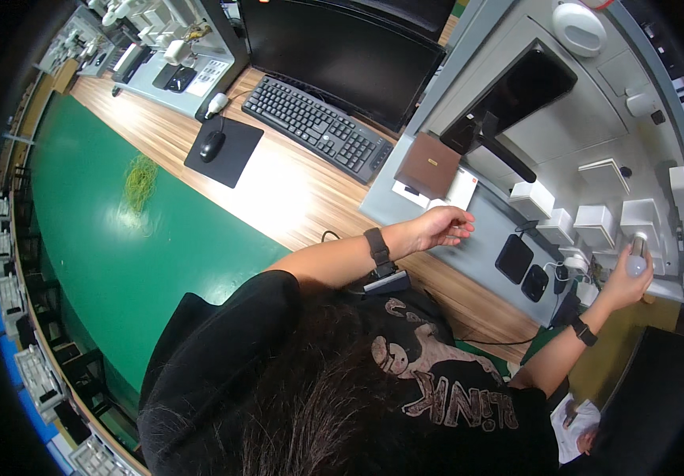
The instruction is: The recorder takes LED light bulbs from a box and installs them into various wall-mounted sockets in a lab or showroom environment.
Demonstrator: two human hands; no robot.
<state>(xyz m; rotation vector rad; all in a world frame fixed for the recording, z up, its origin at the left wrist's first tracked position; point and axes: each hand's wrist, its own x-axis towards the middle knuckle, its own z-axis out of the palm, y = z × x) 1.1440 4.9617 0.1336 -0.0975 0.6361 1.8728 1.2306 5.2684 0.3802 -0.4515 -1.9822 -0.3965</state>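
My right hand (624, 282) is closed around a light bulb (636, 266) with a pale round globe. Its base points up to a white fixture (640, 216) on the panel at the right; whether the base sits inside the fixture I cannot tell. Over the grey shelf edge hangs my left hand (442, 228), its fingers loosely bent and apart with nothing in them. A brown square box (428, 165) lies just beyond it on white packaging. Several white box-shaped devices, one of them a white cube (595, 226), line up left of the bulb.
Between my hands lie a flat black device (514, 259) and a rounded black one (534, 282), with white cables beside them. A keyboard (318, 127), a monitor (342, 55) and a mouse (212, 146) on a black mat occupy the wooden desk. Another person's white sleeve (576, 428) shows lower right.
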